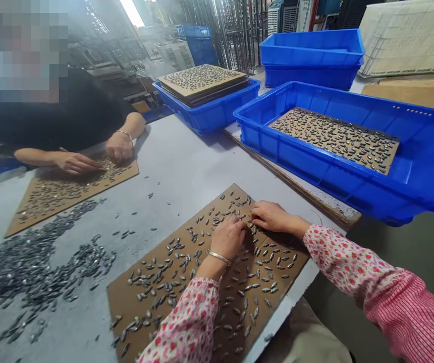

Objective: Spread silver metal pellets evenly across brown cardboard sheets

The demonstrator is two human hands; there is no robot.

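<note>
In the head view a brown board (126, 302) lies on the white table, with many small grey spindle-shaped metal pieces (156, 276) spread over it. My left hand (229, 236) rests low over the middle of the board, fingers curled down among the pieces; its fingertips are hidden behind the hand. Toward the board's far right corner, my right hand (272, 217) bends its fingers down onto the pieces there. Whether either hand pinches a piece is too small to make out. Both wrists come out of sleeves with a strawberry print.
A heap of the same pieces (23, 267) covers the table's left. Across from me a co-worker's hands (76, 162) work over another board (16, 222). Blue bins (262, 136) stand at the right and back, one with a piece-covered board inside, another under stacked boards (202, 80).
</note>
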